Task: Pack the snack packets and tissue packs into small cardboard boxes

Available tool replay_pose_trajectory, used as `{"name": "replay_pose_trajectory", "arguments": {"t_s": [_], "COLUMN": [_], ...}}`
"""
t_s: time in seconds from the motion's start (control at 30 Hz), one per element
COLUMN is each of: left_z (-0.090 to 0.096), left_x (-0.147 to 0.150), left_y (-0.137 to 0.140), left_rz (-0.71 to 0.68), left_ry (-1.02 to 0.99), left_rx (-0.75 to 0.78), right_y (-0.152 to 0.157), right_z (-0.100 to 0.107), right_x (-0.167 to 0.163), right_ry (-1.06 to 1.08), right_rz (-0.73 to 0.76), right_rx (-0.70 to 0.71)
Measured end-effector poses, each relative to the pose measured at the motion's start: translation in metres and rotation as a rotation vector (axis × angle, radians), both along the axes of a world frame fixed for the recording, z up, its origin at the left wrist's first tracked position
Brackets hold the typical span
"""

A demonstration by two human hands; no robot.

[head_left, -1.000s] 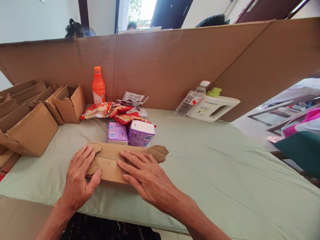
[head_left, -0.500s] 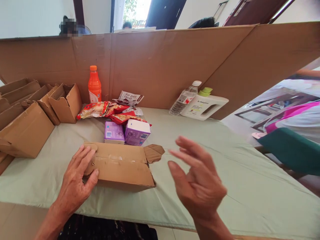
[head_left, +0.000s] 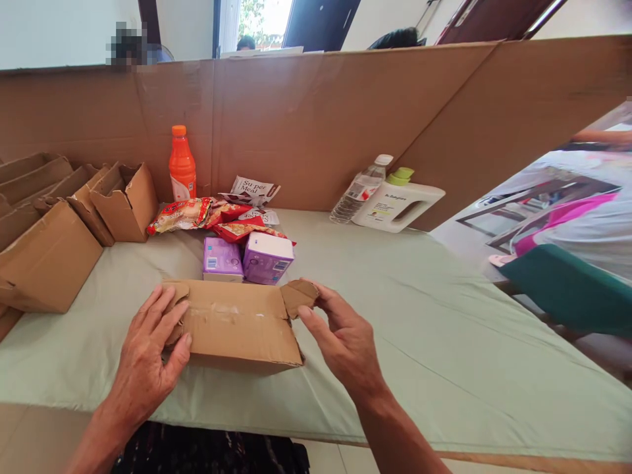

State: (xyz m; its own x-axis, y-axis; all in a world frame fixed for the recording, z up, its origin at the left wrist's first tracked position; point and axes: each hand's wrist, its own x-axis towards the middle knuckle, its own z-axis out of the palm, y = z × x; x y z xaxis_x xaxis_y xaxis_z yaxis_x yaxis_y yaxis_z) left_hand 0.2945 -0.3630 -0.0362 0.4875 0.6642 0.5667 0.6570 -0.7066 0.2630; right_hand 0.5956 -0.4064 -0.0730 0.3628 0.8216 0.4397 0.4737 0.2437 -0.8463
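A brown cardboard box (head_left: pixel 232 327) lies on the green-covered table in front of me, long side across. My left hand (head_left: pixel 153 342) rests against its left end with fingers spread over a torn flap, the thumb apart near the front edge. At the right end, my right hand (head_left: pixel 340 332) has the cardboard flap (head_left: pixel 299 297) between thumb and fingers; the fingertips behind it are partly hidden. Just behind the box stand two purple-wrapped packs (head_left: pixel 223 258), touching or nearly touching its far edge.
Several open cardboard boxes (head_left: pixel 54 257) stand at left. Further back are an orange bottle (head_left: pixel 182 164), red snack bags (head_left: pixel 247 230), printed cards (head_left: pixel 254 189), a clear bottle (head_left: pixel 358 194) and a white jug (head_left: pixel 395 207). A tall cardboard panel (head_left: pixel 296 125) borders the table (head_left: pixel 419 342).
My right hand has moved left from the air beside the box and taken hold of the right flap. My left hand stays at the box's left end.
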Motion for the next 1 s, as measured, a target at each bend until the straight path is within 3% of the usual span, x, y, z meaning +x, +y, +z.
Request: {"name": "replay_pose_trajectory", "arguments": {"t_s": [0.13, 0.23, 0.3, 0.43, 0.6, 0.7, 0.77, 0.83, 1.0], "left_z": [0.003, 0.0, -0.004, -0.008, 0.0, 0.005, 0.006, 0.004, 0.002], "left_x": [0.002, -0.002, -0.006, -0.013, -0.024, -0.028, -0.028, -0.026, -0.026], "left_y": [-0.006, -0.01, -0.012, -0.011, -0.01, -0.01, -0.01, -0.012, -0.02], "left_rz": [0.09, 0.223, 0.328, 0.403, 0.364, 0.28, 0.222, 0.191, 0.157], "left_ry": [-0.139, -0.322, -0.481, -0.716, -0.71, -0.676, -0.665, -0.603, -0.404], "left_rx": [0.014, -0.027, -0.129, -0.332, -0.495, -0.636, -0.696, -0.703, -0.583], "right_y": [-0.002, -0.008, -0.01, -0.006, -0.01, -0.016, -0.016, -0.012, 0.001], "right_z": [0.005, 0.018, 0.031, 0.058, 0.086, 0.102, 0.108, 0.109, 0.092], "right_x": [0.0, -0.003, -0.009, -0.026, -0.035, -0.038, -0.041, -0.045, -0.05], "right_ry": [-0.094, -0.225, -0.363, -0.661, -0.602, -0.606, -0.638, -0.675, -0.906], "right_rz": [-0.042, -0.154, -0.137, 0.212, 0.59, 0.879, 0.977, 0.951, 0.589], "right_rx": [0.039, 0.217, 0.317, 0.22, 0.171, 0.062, -0.018, -0.046, 0.004]}}
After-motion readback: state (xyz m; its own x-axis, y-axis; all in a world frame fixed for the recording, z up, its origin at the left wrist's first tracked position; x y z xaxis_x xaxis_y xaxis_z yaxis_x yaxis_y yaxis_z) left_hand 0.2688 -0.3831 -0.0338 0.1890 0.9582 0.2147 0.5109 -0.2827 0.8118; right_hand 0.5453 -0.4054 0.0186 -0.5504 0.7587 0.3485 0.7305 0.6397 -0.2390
